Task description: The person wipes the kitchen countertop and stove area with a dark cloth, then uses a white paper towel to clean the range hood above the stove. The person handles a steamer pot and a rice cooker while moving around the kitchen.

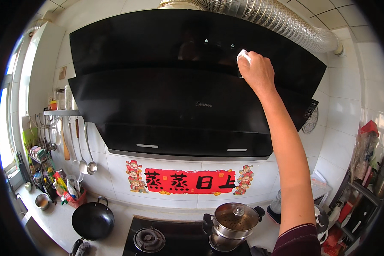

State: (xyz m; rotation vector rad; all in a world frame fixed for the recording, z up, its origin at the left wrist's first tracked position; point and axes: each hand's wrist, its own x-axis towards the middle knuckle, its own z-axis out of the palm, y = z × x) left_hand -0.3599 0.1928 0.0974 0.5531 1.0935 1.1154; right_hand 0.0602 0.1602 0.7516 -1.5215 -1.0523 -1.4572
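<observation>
My right hand (257, 68) is raised to the upper panel of a black Midea range hood (166, 96). Its fingers are closed on a white cloth or tissue (243, 57), which is against or very near the glossy panel, just below and right of a lit power symbol. Another lit symbol shows farther left. My left hand is out of view. Beneath the hood, a red banner (192, 181) with black characters is on the white tiled wall. A steamer pot with a glass lid (236, 220) stands on the right burner of the black gas stove (179, 236).
A black wok (92, 220) sits on the counter left of the stove. Ladles and spatulas (82, 166) hang below a shelf (62, 113) at left. A silver duct (284, 25) runs above the hood. At right stands a crowded rack (364, 193).
</observation>
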